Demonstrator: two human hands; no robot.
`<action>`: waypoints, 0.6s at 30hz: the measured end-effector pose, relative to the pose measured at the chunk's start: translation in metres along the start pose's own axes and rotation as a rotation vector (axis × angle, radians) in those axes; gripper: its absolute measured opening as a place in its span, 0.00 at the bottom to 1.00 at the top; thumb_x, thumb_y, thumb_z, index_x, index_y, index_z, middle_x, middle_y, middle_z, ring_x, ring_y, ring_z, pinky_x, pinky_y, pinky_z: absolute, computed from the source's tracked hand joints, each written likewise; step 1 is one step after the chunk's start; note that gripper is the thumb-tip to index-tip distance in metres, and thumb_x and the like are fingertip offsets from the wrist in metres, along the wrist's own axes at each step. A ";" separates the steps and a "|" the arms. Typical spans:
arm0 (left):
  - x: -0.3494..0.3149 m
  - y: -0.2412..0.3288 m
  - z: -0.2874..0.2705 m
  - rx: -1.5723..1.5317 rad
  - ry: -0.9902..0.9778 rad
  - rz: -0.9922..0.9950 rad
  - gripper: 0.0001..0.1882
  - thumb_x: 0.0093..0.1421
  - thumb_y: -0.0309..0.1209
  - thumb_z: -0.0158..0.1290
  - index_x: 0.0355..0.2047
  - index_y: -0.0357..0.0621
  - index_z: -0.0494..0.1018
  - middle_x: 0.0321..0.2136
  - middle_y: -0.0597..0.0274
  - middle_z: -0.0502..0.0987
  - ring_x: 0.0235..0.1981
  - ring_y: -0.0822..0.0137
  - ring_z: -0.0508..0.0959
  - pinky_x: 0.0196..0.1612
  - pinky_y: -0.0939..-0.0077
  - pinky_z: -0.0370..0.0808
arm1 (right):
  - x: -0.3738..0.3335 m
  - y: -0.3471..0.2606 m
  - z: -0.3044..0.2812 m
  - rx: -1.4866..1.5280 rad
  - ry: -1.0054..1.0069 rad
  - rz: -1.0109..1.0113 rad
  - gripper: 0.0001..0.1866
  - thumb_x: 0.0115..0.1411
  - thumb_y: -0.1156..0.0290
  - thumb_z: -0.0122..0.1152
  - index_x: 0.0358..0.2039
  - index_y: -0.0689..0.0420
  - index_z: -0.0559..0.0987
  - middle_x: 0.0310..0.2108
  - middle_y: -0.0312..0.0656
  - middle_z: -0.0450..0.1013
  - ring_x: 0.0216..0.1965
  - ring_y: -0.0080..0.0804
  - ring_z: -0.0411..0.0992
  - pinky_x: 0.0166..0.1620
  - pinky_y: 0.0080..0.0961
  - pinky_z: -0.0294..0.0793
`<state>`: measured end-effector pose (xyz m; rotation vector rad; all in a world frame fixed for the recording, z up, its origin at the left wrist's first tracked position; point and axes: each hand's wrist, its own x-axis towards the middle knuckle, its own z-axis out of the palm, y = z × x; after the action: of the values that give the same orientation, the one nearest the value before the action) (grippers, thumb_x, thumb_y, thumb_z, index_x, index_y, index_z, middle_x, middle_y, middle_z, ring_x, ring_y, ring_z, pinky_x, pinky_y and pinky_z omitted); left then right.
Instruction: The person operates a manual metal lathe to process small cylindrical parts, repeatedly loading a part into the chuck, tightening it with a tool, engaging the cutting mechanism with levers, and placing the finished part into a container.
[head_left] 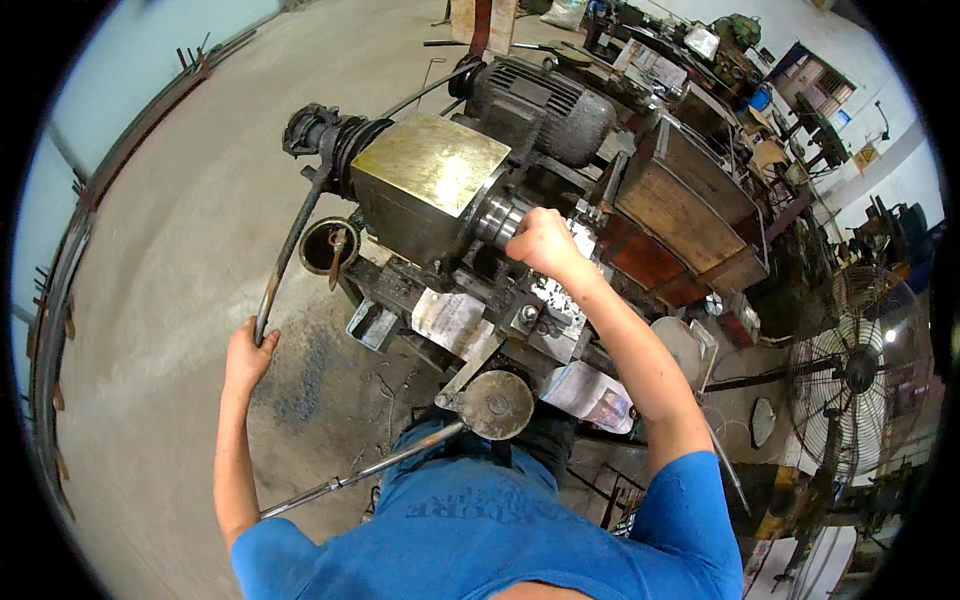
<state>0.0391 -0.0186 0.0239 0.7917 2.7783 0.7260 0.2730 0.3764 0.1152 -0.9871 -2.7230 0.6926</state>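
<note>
My left hand (248, 355) is closed round the lower end of a long dark lever (290, 245). That lever rises to a round coupling (345, 150) on the left side of a small lathe's headstock (430, 165), which has a shiny brass-coloured top. At the headstock's right end sits the bright steel spindle nose (497, 220). My right hand (545, 243) is right beside it, fingers curled closed. Whatever those fingers hold, if anything, is hidden. Metal chips (565, 300) lie on the carriage below this hand. Nearer my body are a round metal disc (497, 405) and a steel bar (370, 468).
A can (328, 247) with a brush in it stands left of the headstock. Behind are an electric motor (545, 110) and a wooden box (690, 200). Stained papers (452, 322) cover part of the machine. A large caged fan (855, 370) stands at the right.
</note>
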 end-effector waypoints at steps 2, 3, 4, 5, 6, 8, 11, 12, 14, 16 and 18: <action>0.001 0.009 -0.004 0.142 -0.004 0.041 0.17 0.50 0.37 0.54 0.34 0.34 0.70 0.21 0.43 0.74 0.26 0.47 0.75 0.30 0.59 0.70 | 0.001 -0.008 -0.012 0.063 0.004 0.096 0.16 0.32 0.69 0.57 0.17 0.72 0.72 0.21 0.64 0.69 0.26 0.57 0.72 0.33 0.38 0.71; 0.005 0.004 -0.004 0.244 0.036 0.048 0.16 0.50 0.36 0.54 0.34 0.35 0.70 0.21 0.43 0.74 0.26 0.47 0.75 0.30 0.58 0.70 | 0.003 -0.005 -0.011 0.133 0.017 0.110 0.15 0.33 0.68 0.57 0.15 0.71 0.72 0.19 0.63 0.69 0.25 0.55 0.72 0.32 0.38 0.70; 0.010 -0.007 -0.004 0.345 0.074 0.057 0.15 0.50 0.35 0.53 0.33 0.36 0.71 0.22 0.44 0.74 0.27 0.47 0.76 0.31 0.58 0.71 | 0.004 -0.006 -0.011 0.139 0.013 0.110 0.15 0.33 0.68 0.57 0.15 0.71 0.72 0.19 0.62 0.69 0.25 0.55 0.72 0.32 0.37 0.70; 0.019 -0.021 -0.006 0.443 0.114 0.071 0.14 0.50 0.35 0.52 0.33 0.37 0.71 0.22 0.44 0.75 0.27 0.48 0.76 0.31 0.58 0.71 | 0.005 -0.006 -0.013 0.143 0.013 0.114 0.15 0.33 0.68 0.57 0.14 0.71 0.72 0.19 0.62 0.69 0.25 0.54 0.72 0.32 0.37 0.70; 0.039 -0.043 -0.018 0.545 0.149 0.107 0.10 0.48 0.33 0.51 0.29 0.40 0.72 0.21 0.46 0.75 0.25 0.49 0.76 0.30 0.58 0.72 | 0.005 -0.006 -0.015 0.148 0.015 0.117 0.15 0.33 0.68 0.57 0.14 0.70 0.72 0.18 0.61 0.69 0.24 0.54 0.72 0.32 0.37 0.70; 0.089 -0.088 -0.043 0.730 0.226 0.132 0.04 0.47 0.28 0.49 0.24 0.41 0.71 0.21 0.49 0.75 0.23 0.51 0.76 0.27 0.59 0.73 | 0.008 -0.010 -0.016 0.128 0.032 0.110 0.15 0.33 0.67 0.57 0.14 0.70 0.72 0.18 0.60 0.69 0.24 0.54 0.72 0.32 0.37 0.71; 0.114 -0.102 -0.053 0.799 0.267 0.241 0.02 0.47 0.25 0.48 0.23 0.42 0.71 0.20 0.50 0.75 0.23 0.52 0.76 0.26 0.60 0.73 | 0.007 -0.009 -0.010 0.132 0.072 0.082 0.13 0.34 0.68 0.56 0.14 0.69 0.73 0.17 0.59 0.69 0.23 0.54 0.72 0.32 0.37 0.71; 0.121 -0.103 -0.057 0.808 0.257 0.256 0.02 0.47 0.24 0.47 0.22 0.42 0.70 0.20 0.50 0.75 0.23 0.52 0.76 0.26 0.61 0.73 | 0.008 -0.008 -0.009 0.148 0.090 0.066 0.13 0.34 0.68 0.56 0.14 0.68 0.73 0.16 0.58 0.69 0.23 0.55 0.72 0.32 0.37 0.72; 0.119 -0.088 -0.053 0.785 0.204 0.135 0.07 0.47 0.25 0.48 0.27 0.40 0.73 0.23 0.48 0.76 0.26 0.51 0.77 0.30 0.60 0.73 | 0.000 -0.004 -0.013 0.148 0.080 0.007 0.11 0.33 0.69 0.56 0.16 0.65 0.75 0.27 0.60 0.71 0.32 0.53 0.72 0.36 0.36 0.72; 0.112 -0.071 -0.040 0.508 0.400 0.088 0.11 0.50 0.27 0.50 0.34 0.39 0.74 0.25 0.48 0.76 0.28 0.51 0.77 0.32 0.61 0.74 | -0.017 -0.004 -0.020 0.082 0.210 -0.079 0.10 0.33 0.69 0.57 0.16 0.63 0.76 0.35 0.61 0.71 0.37 0.52 0.72 0.39 0.35 0.71; 0.106 -0.057 -0.010 0.004 0.656 0.569 0.14 0.52 0.29 0.51 0.38 0.38 0.74 0.29 0.50 0.77 0.31 0.54 0.77 0.35 0.65 0.73 | -0.043 0.003 -0.031 0.215 0.398 -0.277 0.08 0.33 0.71 0.57 0.18 0.61 0.76 0.47 0.58 0.67 0.45 0.55 0.68 0.47 0.33 0.69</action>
<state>-0.0794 -0.0084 0.0018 1.6336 3.1026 1.2671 0.3170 0.3624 0.1411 -0.6055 -2.3178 0.6403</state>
